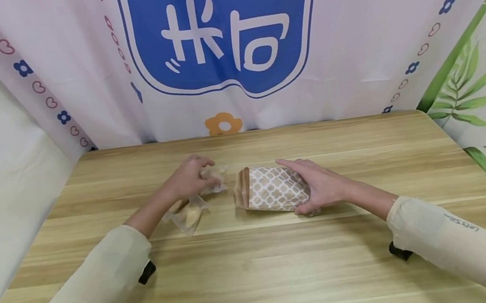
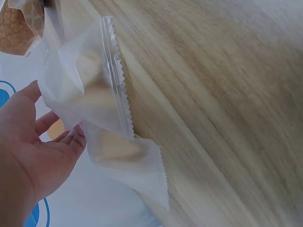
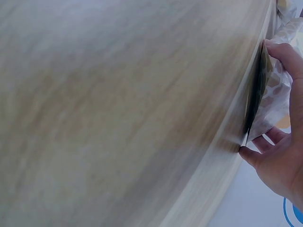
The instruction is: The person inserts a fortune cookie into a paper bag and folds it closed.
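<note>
A brown paper bag with a white lattice print lies on its side on the table, its mouth toward the left. My right hand grips its closed end, thumb on the near edge and fingers over the far edge. Left of the bag are two small translucent packets with serrated ends: a nearer packet and a farther packet, each with something pale yellow inside. My left hand is at the farther packet, fingers bent loosely and spread. In the left wrist view its fingertips meet the edges of the packets.
The wooden table reaches back to a printed cloth curtain with a blue emblem. White cloth with green leaves hangs at the right. Dark wrist mounts sit under both sleeves.
</note>
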`<state>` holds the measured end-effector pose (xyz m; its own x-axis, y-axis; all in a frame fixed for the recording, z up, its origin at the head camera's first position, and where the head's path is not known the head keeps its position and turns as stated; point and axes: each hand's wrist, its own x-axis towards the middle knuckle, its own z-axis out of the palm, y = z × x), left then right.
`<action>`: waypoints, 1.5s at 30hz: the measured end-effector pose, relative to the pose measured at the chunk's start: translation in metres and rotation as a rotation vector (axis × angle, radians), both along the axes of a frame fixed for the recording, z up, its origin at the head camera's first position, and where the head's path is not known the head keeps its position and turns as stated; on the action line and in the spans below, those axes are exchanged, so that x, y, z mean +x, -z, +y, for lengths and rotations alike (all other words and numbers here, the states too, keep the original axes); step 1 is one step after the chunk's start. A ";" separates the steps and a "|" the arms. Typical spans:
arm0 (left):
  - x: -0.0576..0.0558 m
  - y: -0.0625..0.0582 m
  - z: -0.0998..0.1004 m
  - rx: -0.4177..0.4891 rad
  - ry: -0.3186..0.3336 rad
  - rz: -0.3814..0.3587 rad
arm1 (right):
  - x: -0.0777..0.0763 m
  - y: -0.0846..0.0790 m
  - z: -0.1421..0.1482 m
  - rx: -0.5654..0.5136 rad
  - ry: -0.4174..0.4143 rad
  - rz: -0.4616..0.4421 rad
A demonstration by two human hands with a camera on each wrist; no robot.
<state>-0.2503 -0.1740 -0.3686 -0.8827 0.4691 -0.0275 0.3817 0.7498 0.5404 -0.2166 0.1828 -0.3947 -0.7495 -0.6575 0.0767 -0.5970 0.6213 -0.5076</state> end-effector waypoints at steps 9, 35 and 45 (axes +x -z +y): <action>-0.001 -0.002 -0.004 -0.071 0.068 -0.037 | 0.000 0.000 -0.001 0.007 0.003 -0.010; -0.004 -0.004 -0.004 -0.020 0.031 -0.157 | -0.001 -0.001 -0.001 0.020 -0.004 -0.004; -0.005 -0.003 -0.004 -0.038 0.023 -0.128 | -0.001 0.000 0.000 0.019 0.001 0.001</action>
